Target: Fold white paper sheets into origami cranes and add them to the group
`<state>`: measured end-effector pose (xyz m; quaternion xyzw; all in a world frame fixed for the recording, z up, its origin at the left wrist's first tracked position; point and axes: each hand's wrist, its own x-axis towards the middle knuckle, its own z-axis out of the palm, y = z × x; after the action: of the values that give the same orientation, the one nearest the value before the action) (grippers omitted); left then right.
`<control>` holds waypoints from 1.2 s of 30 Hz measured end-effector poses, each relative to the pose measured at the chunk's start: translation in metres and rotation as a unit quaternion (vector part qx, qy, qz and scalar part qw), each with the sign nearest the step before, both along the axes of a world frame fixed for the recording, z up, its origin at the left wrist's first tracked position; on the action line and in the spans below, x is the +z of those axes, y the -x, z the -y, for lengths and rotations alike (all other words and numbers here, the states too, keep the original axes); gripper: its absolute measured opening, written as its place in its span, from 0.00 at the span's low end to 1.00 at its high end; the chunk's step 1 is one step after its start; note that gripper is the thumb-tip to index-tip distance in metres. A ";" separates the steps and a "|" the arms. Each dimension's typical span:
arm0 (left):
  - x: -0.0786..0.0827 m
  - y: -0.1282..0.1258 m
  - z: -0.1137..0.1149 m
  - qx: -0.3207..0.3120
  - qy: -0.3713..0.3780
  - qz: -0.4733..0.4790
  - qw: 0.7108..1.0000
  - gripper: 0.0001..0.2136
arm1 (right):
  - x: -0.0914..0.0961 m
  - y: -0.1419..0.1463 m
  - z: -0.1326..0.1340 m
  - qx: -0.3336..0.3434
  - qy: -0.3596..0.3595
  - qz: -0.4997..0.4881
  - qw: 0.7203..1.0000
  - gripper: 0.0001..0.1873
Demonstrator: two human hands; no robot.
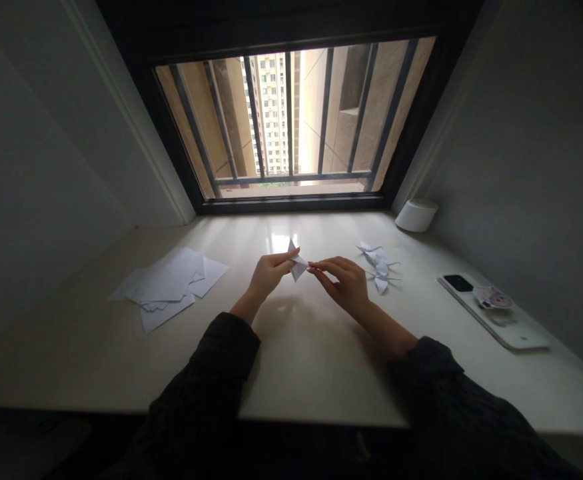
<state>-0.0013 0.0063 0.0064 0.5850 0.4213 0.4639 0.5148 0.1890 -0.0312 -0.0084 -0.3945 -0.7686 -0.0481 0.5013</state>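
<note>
Between my hands, above the white sill, is a small piece of folded white paper [298,268] with pointed corners. My left hand [272,270] pinches it from the left, thumb on the near face. From the right, the fingertips of my right hand [342,277] are closed on its right-hand tip. Just beyond my right hand lie several folded paper cranes [380,265], bunched together on the sill. Off to the left of my left hand is a loose pile of white paper sheets [168,280], overlapping at different angles.
A phone [494,313] with a sticker-like grip on its back lies at the right. A white cylindrical object [417,215] stands in the far right corner. Behind the sill [291,380] is a dark-framed window [291,205] with bars outside.
</note>
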 end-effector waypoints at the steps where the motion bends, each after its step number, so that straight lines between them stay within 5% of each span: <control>1: 0.001 -0.001 0.001 -0.002 0.009 0.011 1.000 0.19 | 0.001 0.000 0.000 0.004 0.005 -0.007 1.000 0.10; 7: 0.004 -0.001 0.002 -0.024 0.024 0.048 0.998 0.21 | 0.001 0.004 -0.003 0.040 0.100 -0.103 0.989 0.19; 20: 0.002 -0.002 0.002 -0.112 0.022 0.069 0.991 0.25 | -0.003 0.007 -0.007 0.139 0.211 -0.207 0.945 0.16; 36: -0.001 -0.009 0.005 -0.126 -0.086 0.037 0.988 0.22 | -0.002 0.010 -0.004 0.062 0.206 -0.226 0.950 0.15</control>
<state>0.0073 0.0017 0.0055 0.6579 0.2832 0.4511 0.5324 0.1794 -0.0272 -0.0102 -0.4413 -0.6514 0.2326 0.5717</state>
